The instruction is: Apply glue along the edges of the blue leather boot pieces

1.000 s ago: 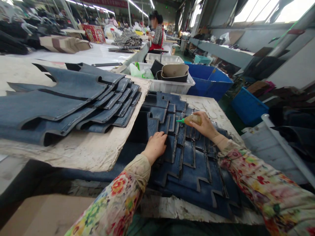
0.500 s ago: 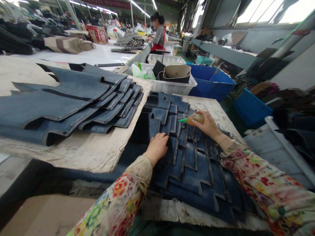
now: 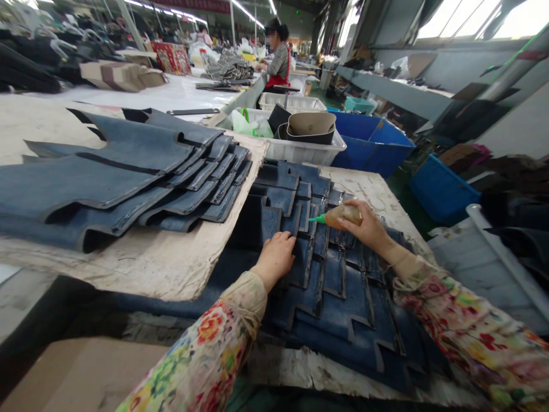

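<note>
Dark blue leather-like panels (image 3: pixel 311 292) lie overlapped in stepped rows on the worktable, with shiny wet-looking streaks along several edges. My left hand (image 3: pixel 277 257) rests on the panels at their left side, fingers laid on the material and holding nothing. In my right hand (image 3: pixel 364 223) is a squeeze bottle (image 3: pixel 341 217) of amber liquid, tilted sideways. Its green nozzle (image 3: pixel 318 219) points left, at the edge of a panel; whether the tip touches cannot be made out.
A second stack of blue panels (image 3: pixel 141 166) lies on a pale board (image 3: pixel 171 269) to the left. Beyond are a white crate (image 3: pixel 295 150) with rolled pieces and a blue bin (image 3: pixel 371 143). A person (image 3: pixel 278 57) works at a far table.
My right hand and the bottle have moved slightly down, toward me, with the nozzle lower along the panel edge. My left hand stays on the panels. The view has shifted slightly.
</note>
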Demonstrator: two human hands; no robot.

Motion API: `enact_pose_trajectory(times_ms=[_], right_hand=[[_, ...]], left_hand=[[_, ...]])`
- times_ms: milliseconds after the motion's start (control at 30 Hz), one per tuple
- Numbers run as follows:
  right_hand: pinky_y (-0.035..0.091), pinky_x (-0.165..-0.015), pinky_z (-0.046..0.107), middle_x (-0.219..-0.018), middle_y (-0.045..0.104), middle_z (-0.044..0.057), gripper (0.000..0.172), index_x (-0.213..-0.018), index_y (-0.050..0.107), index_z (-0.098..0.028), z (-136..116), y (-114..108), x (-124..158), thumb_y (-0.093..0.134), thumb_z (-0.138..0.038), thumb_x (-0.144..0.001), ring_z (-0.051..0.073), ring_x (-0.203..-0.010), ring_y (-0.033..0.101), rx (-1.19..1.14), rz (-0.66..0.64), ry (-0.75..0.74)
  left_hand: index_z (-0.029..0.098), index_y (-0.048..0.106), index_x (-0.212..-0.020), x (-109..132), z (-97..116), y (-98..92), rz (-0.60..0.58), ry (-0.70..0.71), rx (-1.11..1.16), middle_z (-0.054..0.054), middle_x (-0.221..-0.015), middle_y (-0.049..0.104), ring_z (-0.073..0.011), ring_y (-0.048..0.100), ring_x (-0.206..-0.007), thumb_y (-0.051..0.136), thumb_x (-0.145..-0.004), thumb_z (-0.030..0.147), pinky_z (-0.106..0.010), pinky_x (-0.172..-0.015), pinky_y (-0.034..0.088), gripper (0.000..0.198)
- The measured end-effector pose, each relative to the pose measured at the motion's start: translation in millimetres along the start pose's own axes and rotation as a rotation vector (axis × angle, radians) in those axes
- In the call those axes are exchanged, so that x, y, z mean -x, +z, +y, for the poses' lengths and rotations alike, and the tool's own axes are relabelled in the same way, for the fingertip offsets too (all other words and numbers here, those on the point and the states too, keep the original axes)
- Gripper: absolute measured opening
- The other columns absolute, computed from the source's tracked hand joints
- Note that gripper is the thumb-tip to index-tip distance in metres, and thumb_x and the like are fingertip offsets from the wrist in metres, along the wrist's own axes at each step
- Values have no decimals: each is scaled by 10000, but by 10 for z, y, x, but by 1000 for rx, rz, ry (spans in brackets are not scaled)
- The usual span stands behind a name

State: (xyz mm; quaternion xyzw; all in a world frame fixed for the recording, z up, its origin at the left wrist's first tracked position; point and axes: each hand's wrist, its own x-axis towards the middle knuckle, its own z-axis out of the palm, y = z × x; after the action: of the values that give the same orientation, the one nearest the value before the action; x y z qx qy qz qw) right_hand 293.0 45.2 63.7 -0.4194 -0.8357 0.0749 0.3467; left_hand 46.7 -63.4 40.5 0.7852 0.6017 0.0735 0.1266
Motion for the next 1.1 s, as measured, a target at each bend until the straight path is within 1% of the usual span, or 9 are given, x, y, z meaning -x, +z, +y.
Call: enact_pose_trajectory(times_ms=[100,233,400,533,667,800,933,1000,1100], right_hand=[[441,-925,463,-1094,561,87,424,-1113,503,-227,-38,16,75,618,-433,-760,271,-1044,542,-16,-25,0],[435,-929,469,-1082,562,89,418,-1102,509,-222,-29,57,84,618,-437,-760,271,-1042,543,-24,-36,3],[449,-908,457,-1061,568,78,408,-1096,517,-229,-71,40,173,614,-446,-764,263,-1016,554,-64,-89,11],[454,-903,458,-1068,562,78,414,-1105,510,-230,-72,31,218,614,-438,-763,262,-1010,556,-72,-83,20],[446,-921,467,-1083,560,86,410,-1106,501,-226,9,75,132,612,-425,-765,267,-1033,546,-42,-48,10],[431,-941,479,-1078,558,100,414,-1105,496,-212,129,163,-73,615,-408,-760,277,-1052,536,15,11,-43],[421,-942,495,-1070,552,105,411,-1098,500,-207,209,217,-255,613,-403,-754,288,-1052,528,49,69,-45],[419,-944,492,-1075,551,104,414,-1099,500,-205,209,196,-270,612,-405,-755,288,-1056,526,47,53,-47],[427,-940,471,-1084,554,96,414,-1099,502,-209,175,115,-194,619,-413,-758,277,-1052,532,23,-32,-63]], left_hand=[[189,500,-1222,-2,4,3,-1,-3,0,-91,-1361,455,-232,412,-1242,543,-821,242,-387,-1002,409,406],[181,493,-1239,1,1,9,2,-1,1,-79,-1371,452,-232,413,-1243,540,-817,237,-381,-1002,416,428],[195,495,-1237,-9,-2,16,-13,-8,-3,-87,-1371,449,-231,411,-1245,542,-815,234,-392,-985,427,426],[199,491,-1236,-17,-1,19,-13,-9,-6,-94,-1374,443,-236,408,-1249,541,-817,235,-404,-980,429,424],[178,497,-1232,-9,-6,20,-3,1,4,-92,-1368,452,-246,416,-1240,536,-817,230,-419,-979,431,420],[171,508,-1217,-5,-10,22,13,11,8,-86,-1351,471,-241,431,-1224,540,-815,224,-398,-998,418,407],[175,509,-1213,-5,-9,16,14,7,3,-88,-1339,476,-235,434,-1219,545,-818,234,-383,-998,416,402],[181,510,-1211,-4,-5,11,15,5,7,-85,-1340,476,-228,433,-1220,549,-816,235,-371,-1001,413,400],[187,508,-1209,1,3,2,11,-6,15,-82,-1350,470,-227,426,-1228,547,-816,230,-376,-984,425,397]])
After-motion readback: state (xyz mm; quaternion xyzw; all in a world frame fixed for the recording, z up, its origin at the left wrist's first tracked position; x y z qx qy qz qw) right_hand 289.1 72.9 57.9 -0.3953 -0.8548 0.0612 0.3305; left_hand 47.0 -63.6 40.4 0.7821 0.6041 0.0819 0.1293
